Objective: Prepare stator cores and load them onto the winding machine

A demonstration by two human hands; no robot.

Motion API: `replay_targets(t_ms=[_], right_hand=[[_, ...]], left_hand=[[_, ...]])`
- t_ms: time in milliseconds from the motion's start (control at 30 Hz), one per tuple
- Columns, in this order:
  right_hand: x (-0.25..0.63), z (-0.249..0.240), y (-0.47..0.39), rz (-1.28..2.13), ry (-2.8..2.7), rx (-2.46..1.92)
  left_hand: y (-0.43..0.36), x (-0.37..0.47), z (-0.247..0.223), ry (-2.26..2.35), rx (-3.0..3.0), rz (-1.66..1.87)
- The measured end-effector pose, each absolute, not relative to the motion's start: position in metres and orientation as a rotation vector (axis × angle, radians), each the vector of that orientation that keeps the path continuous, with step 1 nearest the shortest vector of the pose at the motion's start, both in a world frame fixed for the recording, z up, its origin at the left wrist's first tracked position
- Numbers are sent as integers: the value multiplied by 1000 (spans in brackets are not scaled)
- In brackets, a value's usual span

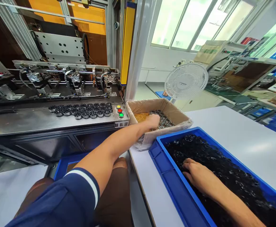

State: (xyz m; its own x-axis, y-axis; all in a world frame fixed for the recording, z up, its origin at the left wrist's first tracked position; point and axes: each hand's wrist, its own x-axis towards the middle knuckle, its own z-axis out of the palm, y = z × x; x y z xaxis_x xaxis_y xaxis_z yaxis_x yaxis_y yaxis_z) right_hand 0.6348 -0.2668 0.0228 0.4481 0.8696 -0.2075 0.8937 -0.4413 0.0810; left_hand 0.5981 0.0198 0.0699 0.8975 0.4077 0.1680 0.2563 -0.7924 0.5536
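My left hand (pixel 153 121) reaches across into a plastic-lined cardboard box (pixel 149 138), over a heap of small metal rings (pixel 164 119). Its fingers are curled inward, and whatever is in them is hidden. Beside the rings in the same box lies a yellowish-brown mass (pixel 141 117). My right hand (pixel 196 173) is down in a blue plastic bin (pixel 173 176), among many black plastic ring-shaped parts (pixel 206 154). Its fingers and thumb are bent together at the parts, but what they grip cannot be made out.
On the machine's metal ledge (pixel 29 121) stand rows of black rings (pixel 88 110), by a box with yellow, red and green buttons (pixel 120 113). Machine fixtures (pixel 74 78) and a yellow upright guard (pixel 128 44) rise behind. A white fan (pixel 186 81) stands beyond the cardboard box.
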Motion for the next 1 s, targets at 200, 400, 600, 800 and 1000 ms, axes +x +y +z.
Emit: replay_targets(t_ms=[200, 400, 600, 800, 1000], right_hand=[[613, 38, -261, 203, 1728, 2682], [550, 60, -254, 838, 2547, 2657], [514, 69, -258, 804, 2757, 2615], [504, 71, -259, 661, 2820, 2650], [500, 75, -260, 632, 2888, 2623]], left_hand=[[9, 514, 79, 294, 2026, 459], [-40, 409, 53, 39, 1243, 379], [-60, 380, 50, -44, 1078, 285], [-74, 377, 51, -101, 1123, 270], [-84, 381, 55, -32, 1129, 161]])
